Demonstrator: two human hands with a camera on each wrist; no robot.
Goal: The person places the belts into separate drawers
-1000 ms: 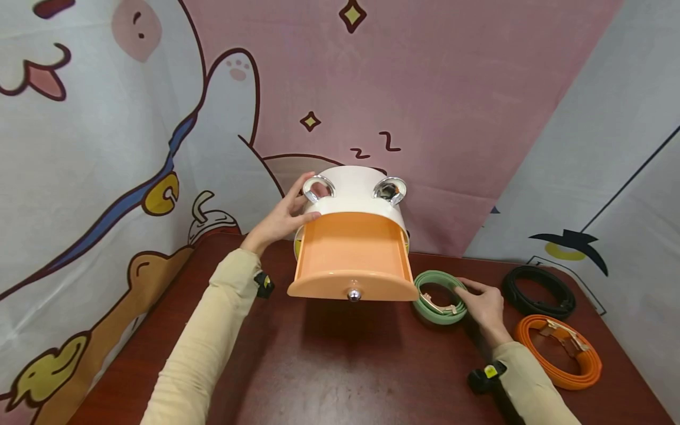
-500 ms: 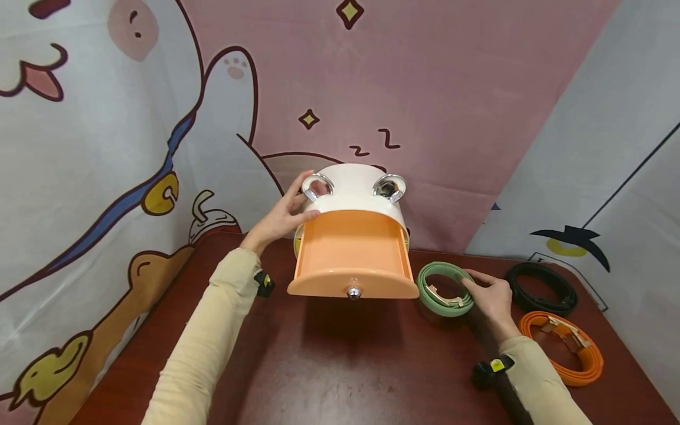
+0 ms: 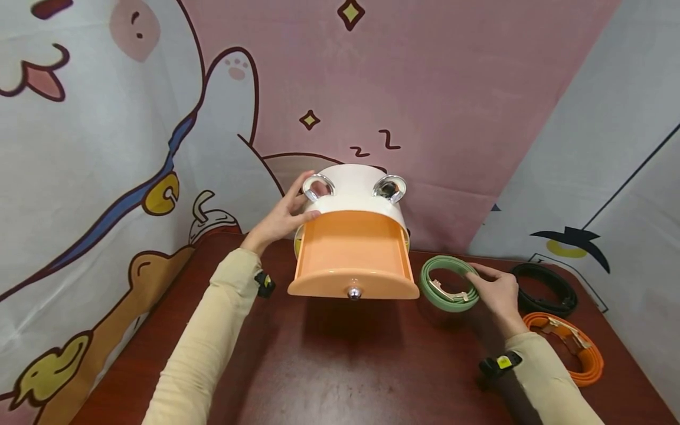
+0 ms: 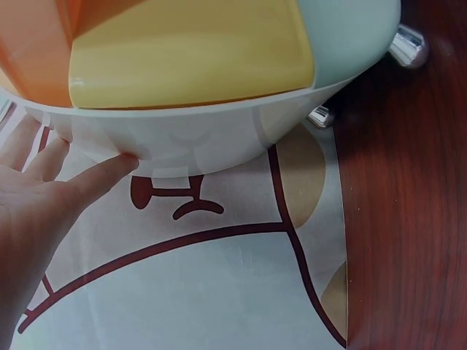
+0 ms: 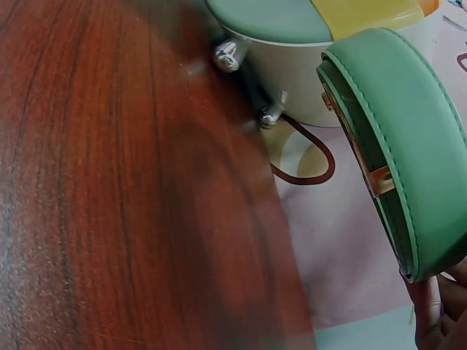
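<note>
Right hand (image 3: 496, 292) – thumb and fingers pinched the right edge of a coiled mint-green belt of smooth, stitched material (image 3: 450, 305), a gold-toned metal buckle (image 3: 445, 293) inside the coil. Belt appeared raised off the dark reddish-brown wood-grain table (image 3: 340, 366), just right of the pulled-out drawer; the right wrist view showed the coil tipped, its broad stitched side to the camera.

Left hand (image 3: 278, 221) – fingers spread, lying against the left side of a glossy white rounded cabinet (image 3: 353, 183) with two silver ring-shaped ears (image 3: 390, 189) on top. Thumb lay along its front upper edge.

Cabinet stood at the far middle of the table. Its top drawer, pale orange with a curved front and round silver knob (image 3: 350, 242), stood out toward the near side. Left wrist view also showed a yellow drawer (image 4: 190, 51), a pale green drawer (image 4: 350, 36) and shiny silver feet (image 4: 410, 47).

Far right: a coiled black belt (image 3: 564, 304), just beyond the right hand. Nearer: a coiled bright orange belt (image 3: 589, 357), partly hidden by the right sleeve (image 3: 544, 375). Behind everything hung a pink-and-white cartoon cloth (image 3: 425, 88).
</note>
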